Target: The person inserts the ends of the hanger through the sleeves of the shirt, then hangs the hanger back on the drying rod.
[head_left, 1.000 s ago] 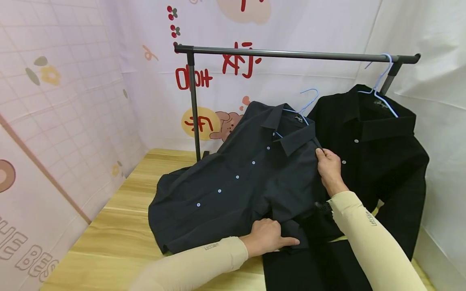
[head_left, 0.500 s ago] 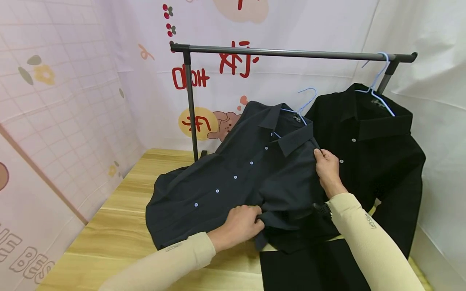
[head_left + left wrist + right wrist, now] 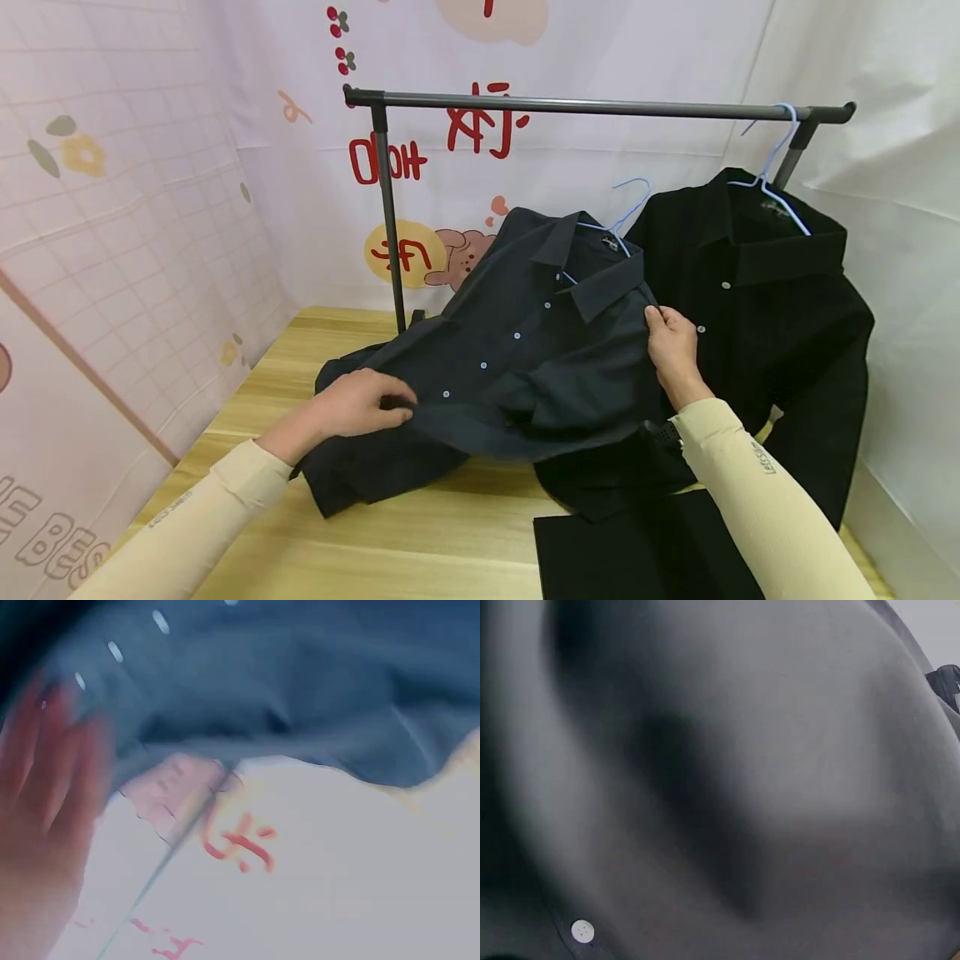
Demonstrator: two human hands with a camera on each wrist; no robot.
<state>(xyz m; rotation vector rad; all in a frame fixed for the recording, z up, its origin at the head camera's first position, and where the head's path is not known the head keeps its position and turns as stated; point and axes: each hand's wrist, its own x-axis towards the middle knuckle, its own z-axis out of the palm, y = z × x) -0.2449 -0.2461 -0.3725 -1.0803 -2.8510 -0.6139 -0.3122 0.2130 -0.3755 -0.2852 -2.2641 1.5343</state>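
A dark navy button-up shirt lies slanted over the table, a blue hanger inside its collar. My right hand pinches the shirt's shoulder at the right. My left hand is at the lower left; thumb and index finger seem to pinch the end of a sleeve-like flap drawn across the shirt's front, though blur hides the contact. In the left wrist view, blurred fingers reach up against the dark cloth. The right wrist view is filled by blurred cloth with one white button; the right hand is not discernible there.
A black shirt hangs at the right from a second blue hanger on the dark rack bar. Black folded cloth lies on the wooden table at the front. A printed curtain stands behind.
My left hand has moved left and slightly up from the shirt's lower right, and the sleeve-like flap now stretches across the front. The right hand keeps its hold at the shoulder.
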